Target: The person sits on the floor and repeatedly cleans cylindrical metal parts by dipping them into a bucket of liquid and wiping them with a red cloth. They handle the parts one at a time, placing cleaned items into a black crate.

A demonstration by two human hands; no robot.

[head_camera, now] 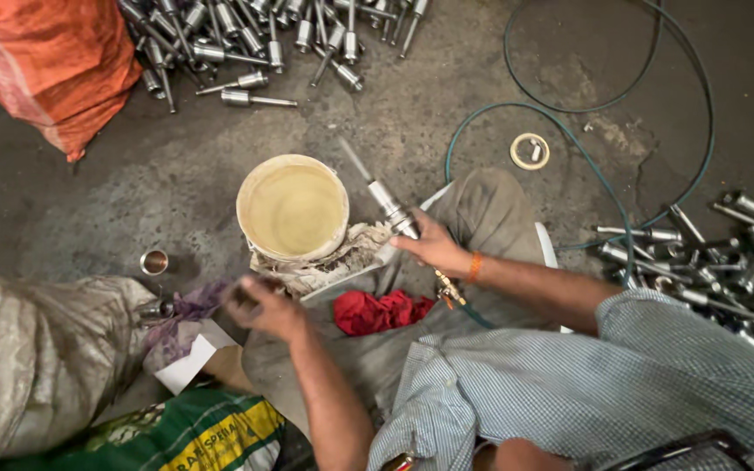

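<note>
Our right hand [434, 247] grips a slim steel nozzle part [383, 199], shaft pointing far-left beside the round bucket [293, 209] of cloudy tan liquid. Our left hand [265, 305] is blurred, curled around something small we cannot identify. We seem mid-cleaning; dipping it would call for tilting it over the rim. Red rag [381, 310] lies near.

Hidden, cropped and blurred items in your view

Your left hand [263, 307] is motion-blurred, so its grip and contents cannot be told; your right hand [429, 244] covers the metal nozzle part's [384, 199] lower end; the orange sack [50, 61], top parts pile [263, 35] and right parts pile [726, 262] are cut by the edges.
</note>
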